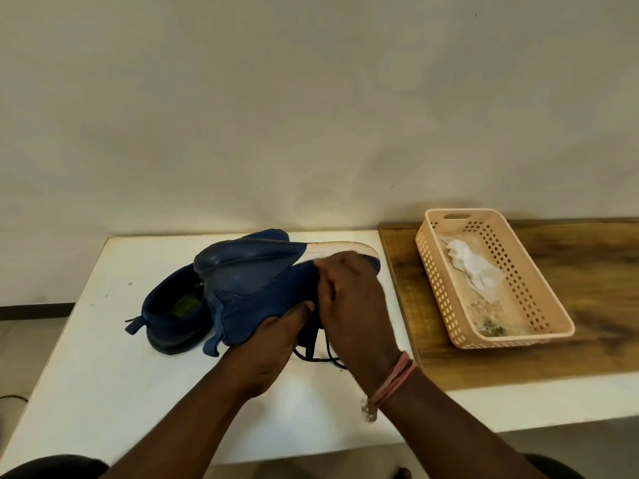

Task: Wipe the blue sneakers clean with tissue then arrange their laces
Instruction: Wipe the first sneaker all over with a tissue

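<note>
the left hand grips one blue sneaker from below, near its opening, and holds it up off the white table, turned on its side so that the blue cloth side and the white sole edge face the person. i think it is held this way so the other hand can reach the whole side without the shoe sliding.

the right hand lies on the front part of this shoe, fingers bent and closed together. a small pale thing shows at the fingertips, maybe a tissue, but it is too blurred to say; so i cannot tell if this hand holds something or only presses the cloth. on its wrist there is a pink band.

dark laces hang loose under the held shoe and touch the table. they are not arranged yet.

the second sneaker stands on the table behind and to the left of the first one, its heel toward the person and its opening up, touching or nearly touching the lifted one.

to the right, on a wooden board, stands a beige plastic basket with a crumpled white tissue inside, well apart from the shoes. it is probably kept there to be easy for the right hand.

my judgement: the wiping step is in hand, the lace step comes after.
</note>
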